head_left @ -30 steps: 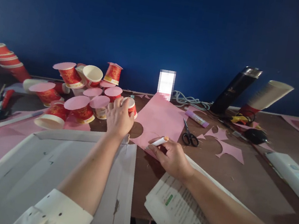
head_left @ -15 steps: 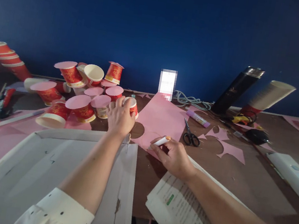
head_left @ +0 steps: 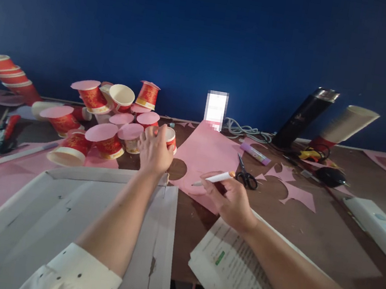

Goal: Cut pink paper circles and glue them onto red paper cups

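Note:
My left hand [head_left: 155, 152] is wrapped round a small red-and-white paper cup [head_left: 171, 136] at the left edge of a pink sheet of paper [head_left: 210, 149]; the cup's pale rim faces up and my fingers hide much of it. In my right hand [head_left: 236, 201] is a white pen [head_left: 220, 176] with an orange end, pinched between thumb and fingers. Its tip points left, over the lower part of the sheet, where a faint curved line shows. I cannot tell if the tip touches the paper. Black-handled scissors [head_left: 247, 174] lie beside the sheet, beyond my right hand.
Several red cups topped with pink discs [head_left: 101, 133] crowd the left. A white board [head_left: 93, 216] lies under my left forearm, printed pages [head_left: 222, 261] under my right. Glue stick [head_left: 255, 154], paper scraps [head_left: 297, 193], black flask [head_left: 303, 118] and power strip [head_left: 381, 228] occupy the right.
My right hand has moved slightly right, and the pen now lies flatter with its tip showing. My left hand stays on the cup, almost unmoved.

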`<action>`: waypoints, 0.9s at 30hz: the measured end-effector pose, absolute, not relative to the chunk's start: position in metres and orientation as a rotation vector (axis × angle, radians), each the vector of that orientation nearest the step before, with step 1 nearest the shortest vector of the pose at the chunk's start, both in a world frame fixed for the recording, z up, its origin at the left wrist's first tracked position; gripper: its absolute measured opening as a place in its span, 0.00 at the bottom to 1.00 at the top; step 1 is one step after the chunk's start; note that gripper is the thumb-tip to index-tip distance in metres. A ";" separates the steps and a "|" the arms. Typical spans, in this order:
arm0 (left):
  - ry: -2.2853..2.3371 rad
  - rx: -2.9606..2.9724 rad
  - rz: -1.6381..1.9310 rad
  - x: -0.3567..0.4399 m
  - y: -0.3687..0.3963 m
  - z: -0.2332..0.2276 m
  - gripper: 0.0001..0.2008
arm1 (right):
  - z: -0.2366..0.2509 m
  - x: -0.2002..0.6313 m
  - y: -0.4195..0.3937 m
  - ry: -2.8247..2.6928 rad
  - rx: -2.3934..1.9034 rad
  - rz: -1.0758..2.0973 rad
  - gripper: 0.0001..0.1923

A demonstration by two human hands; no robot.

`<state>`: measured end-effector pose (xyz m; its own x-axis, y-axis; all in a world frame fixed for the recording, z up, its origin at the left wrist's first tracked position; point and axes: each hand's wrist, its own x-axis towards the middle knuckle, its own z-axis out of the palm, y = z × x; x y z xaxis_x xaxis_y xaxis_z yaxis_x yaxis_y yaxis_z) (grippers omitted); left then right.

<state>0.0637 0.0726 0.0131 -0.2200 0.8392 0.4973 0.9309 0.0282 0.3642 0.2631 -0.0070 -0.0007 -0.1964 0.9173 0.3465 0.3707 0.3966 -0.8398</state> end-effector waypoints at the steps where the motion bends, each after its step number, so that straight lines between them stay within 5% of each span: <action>1: -2.138 -1.848 -1.023 0.064 0.073 0.014 0.27 | 0.000 0.264 -0.007 -1.735 -1.127 0.774 0.11; 13: -2.225 -1.861 -1.870 0.055 0.088 0.014 0.25 | 0.006 0.271 -0.002 -1.466 -1.073 0.681 0.13; 23: -2.106 -1.834 -1.402 0.055 0.089 -0.014 0.22 | 0.005 0.272 0.000 -1.491 -1.048 0.716 0.14; 27: -2.257 -1.989 -0.909 0.052 0.090 -0.014 0.22 | 0.001 0.272 0.002 -1.491 -1.066 0.757 0.16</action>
<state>0.0523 0.0898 -0.0143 -0.1988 0.9093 0.3657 0.9089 0.0315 0.4158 0.2721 0.0016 0.0014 0.0043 0.9157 0.4019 0.2162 0.3915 -0.8944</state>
